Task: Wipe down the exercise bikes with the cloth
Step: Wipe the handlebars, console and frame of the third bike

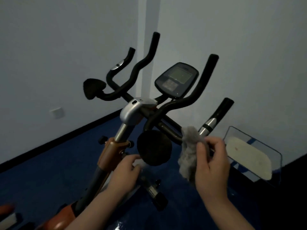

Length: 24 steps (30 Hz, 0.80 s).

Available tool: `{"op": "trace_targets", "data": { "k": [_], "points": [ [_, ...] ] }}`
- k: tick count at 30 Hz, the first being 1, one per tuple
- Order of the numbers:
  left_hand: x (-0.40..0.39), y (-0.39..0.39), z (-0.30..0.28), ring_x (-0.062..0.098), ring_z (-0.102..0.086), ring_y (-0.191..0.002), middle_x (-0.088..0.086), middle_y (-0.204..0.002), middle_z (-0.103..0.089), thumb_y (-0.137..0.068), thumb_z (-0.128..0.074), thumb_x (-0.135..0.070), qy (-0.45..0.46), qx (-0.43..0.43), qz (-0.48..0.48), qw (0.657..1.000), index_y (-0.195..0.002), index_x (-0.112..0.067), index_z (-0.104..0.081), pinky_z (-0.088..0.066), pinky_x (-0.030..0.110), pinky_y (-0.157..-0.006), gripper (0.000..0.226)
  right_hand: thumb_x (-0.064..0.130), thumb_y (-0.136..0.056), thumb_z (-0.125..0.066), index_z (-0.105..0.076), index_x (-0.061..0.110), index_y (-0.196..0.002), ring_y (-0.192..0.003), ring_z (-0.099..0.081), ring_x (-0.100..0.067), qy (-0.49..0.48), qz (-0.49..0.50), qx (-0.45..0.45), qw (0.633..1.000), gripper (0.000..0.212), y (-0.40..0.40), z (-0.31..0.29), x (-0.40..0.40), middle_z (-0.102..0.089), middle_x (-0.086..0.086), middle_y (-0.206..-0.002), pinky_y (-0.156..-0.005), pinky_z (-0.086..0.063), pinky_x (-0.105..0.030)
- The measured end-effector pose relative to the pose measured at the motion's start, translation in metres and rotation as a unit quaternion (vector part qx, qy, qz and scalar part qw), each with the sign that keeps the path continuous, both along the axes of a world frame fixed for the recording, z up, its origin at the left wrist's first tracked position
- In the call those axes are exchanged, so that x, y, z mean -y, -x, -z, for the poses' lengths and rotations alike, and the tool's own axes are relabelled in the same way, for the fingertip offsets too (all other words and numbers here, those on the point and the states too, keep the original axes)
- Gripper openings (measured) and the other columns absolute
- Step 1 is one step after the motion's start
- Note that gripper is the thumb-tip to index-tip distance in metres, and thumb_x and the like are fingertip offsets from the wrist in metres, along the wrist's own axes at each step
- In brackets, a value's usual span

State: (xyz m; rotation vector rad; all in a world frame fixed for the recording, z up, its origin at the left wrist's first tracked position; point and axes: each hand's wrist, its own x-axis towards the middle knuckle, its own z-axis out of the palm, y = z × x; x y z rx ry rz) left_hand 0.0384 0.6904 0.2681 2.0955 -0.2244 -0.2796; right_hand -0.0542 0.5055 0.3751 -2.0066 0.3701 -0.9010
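An exercise bike [131, 112] stands in front of me, with black curved handlebars, a grey console [177, 79] and a silver-and-orange stem. My right hand [211, 163] grips a crumpled grey cloth [188, 151] just right of the round black elbow pad [154, 147], close to the lower right handlebar. My left hand [127, 171] is below and left of that pad, its fingers loosely curled near the pad's edge; whether it holds anything I cannot tell.
The bike stands on a blue floor in a corner of white walls with a black skirting. A clear box [252, 151] holding a pale pad sits at the right. A wall socket [56, 112] is at the left. Another orange part [6, 209] shows at the bottom left.
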Motion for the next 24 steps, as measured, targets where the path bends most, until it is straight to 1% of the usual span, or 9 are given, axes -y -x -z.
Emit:
{"op": "trace_targets", "data": {
  "k": [2,4,7,9,11,13,16,20,24],
  "points": [
    [0.003,0.001,-0.003,0.007,-0.061,-0.1,-0.006,-0.111,-0.064,-0.09,-0.053,-0.022,0.038,0.018,-0.036,0.998,-0.119,-0.027,-0.057,-0.053,0.037,-0.089,0.03,0.034,-0.096,-0.047,-0.046,0.038,-0.095,-0.083,-0.057,-0.005,0.052,-0.044,0.032,0.997,0.004,-0.022,-0.018,0.001,-0.055,0.012,-0.093,-0.063,-0.048,-0.013],
    [0.003,0.005,-0.006,0.005,-0.06,-0.103,-0.01,-0.115,-0.063,-0.089,-0.053,-0.024,0.069,0.037,-0.077,0.994,-0.122,-0.03,-0.056,-0.052,0.037,-0.091,0.033,0.027,-0.095,-0.049,-0.05,0.029,-0.099,-0.085,-0.054,-0.007,0.126,-0.077,0.035,0.988,0.004,-0.046,-0.027,-0.001,-0.055,0.009,-0.094,-0.068,-0.044,-0.011],
    [0.002,0.013,-0.007,0.0,-0.06,-0.097,-0.015,-0.109,-0.062,-0.087,-0.053,-0.022,0.095,0.057,-0.117,0.987,-0.116,-0.038,-0.058,-0.051,0.03,-0.084,0.033,0.02,-0.092,-0.055,-0.058,0.017,-0.099,-0.094,-0.047,-0.008,0.244,-0.153,0.002,0.958,0.008,-0.076,-0.028,-0.005,-0.053,0.007,-0.099,-0.078,-0.04,-0.014],
    [0.0,0.018,-0.005,-0.004,-0.057,-0.099,-0.016,-0.108,-0.061,-0.088,-0.054,-0.02,0.088,0.065,-0.131,0.985,-0.114,-0.041,-0.056,-0.046,0.021,-0.082,0.033,0.018,-0.087,-0.059,-0.06,0.015,-0.096,-0.099,-0.046,-0.009,0.316,-0.228,-0.043,0.92,0.01,-0.087,-0.02,-0.007,-0.052,0.001,-0.105,-0.081,-0.045,-0.023],
    [-0.001,0.021,-0.004,-0.009,-0.053,-0.101,-0.018,-0.109,-0.059,-0.09,-0.054,-0.02,0.079,0.063,-0.14,0.985,-0.116,-0.037,-0.057,-0.042,0.013,-0.078,0.031,0.018,-0.082,-0.063,-0.062,0.014,-0.092,-0.104,-0.047,-0.01,0.353,-0.292,-0.07,0.886,0.011,-0.092,-0.012,-0.006,-0.052,0.001,-0.108,-0.078,-0.051,-0.032],
    [-0.003,0.026,-0.002,-0.016,-0.049,-0.101,-0.022,-0.111,-0.056,-0.091,-0.053,-0.021,0.071,0.056,-0.148,0.985,-0.119,-0.036,-0.056,-0.039,0.009,-0.074,0.032,0.021,-0.081,-0.064,-0.065,0.017,-0.094,-0.107,-0.047,-0.01,0.37,-0.326,-0.08,0.866,0.014,-0.092,-0.006,-0.005,-0.053,0.004,-0.109,-0.074,-0.053,-0.033],
    [-0.002,0.033,-0.001,-0.011,-0.05,-0.103,-0.021,-0.114,-0.055,-0.09,-0.053,-0.021,0.073,0.059,-0.153,0.984,-0.121,-0.037,-0.054,-0.038,0.011,-0.075,0.035,0.023,-0.083,-0.067,-0.068,0.02,-0.106,-0.107,-0.049,-0.014,0.402,-0.324,-0.074,0.853,0.022,-0.09,0.001,-0.006,-0.057,0.001,-0.109,-0.073,-0.053,-0.03],
    [0.005,0.035,-0.005,-0.005,-0.051,-0.106,-0.02,-0.116,-0.056,-0.089,-0.052,-0.018,0.083,0.069,-0.157,0.982,-0.12,-0.037,-0.054,-0.043,0.02,-0.086,0.036,0.017,-0.087,-0.064,-0.069,0.017,-0.111,-0.098,-0.055,-0.021,0.449,-0.282,-0.063,0.846,0.025,-0.082,0.009,-0.013,-0.063,-0.003,-0.102,-0.076,-0.052,-0.037],
    [0.012,0.04,-0.008,-0.009,-0.053,-0.097,-0.021,-0.11,-0.057,-0.09,-0.051,-0.018,0.11,0.067,-0.164,0.978,-0.121,-0.037,-0.053,-0.047,0.02,-0.082,0.037,0.015,-0.086,-0.065,-0.069,0.018,-0.109,-0.094,-0.06,-0.021,0.471,-0.232,-0.067,0.849,0.024,-0.07,0.017,-0.025,-0.067,-0.001,-0.1,-0.072,-0.055,-0.031]
  ]
}}
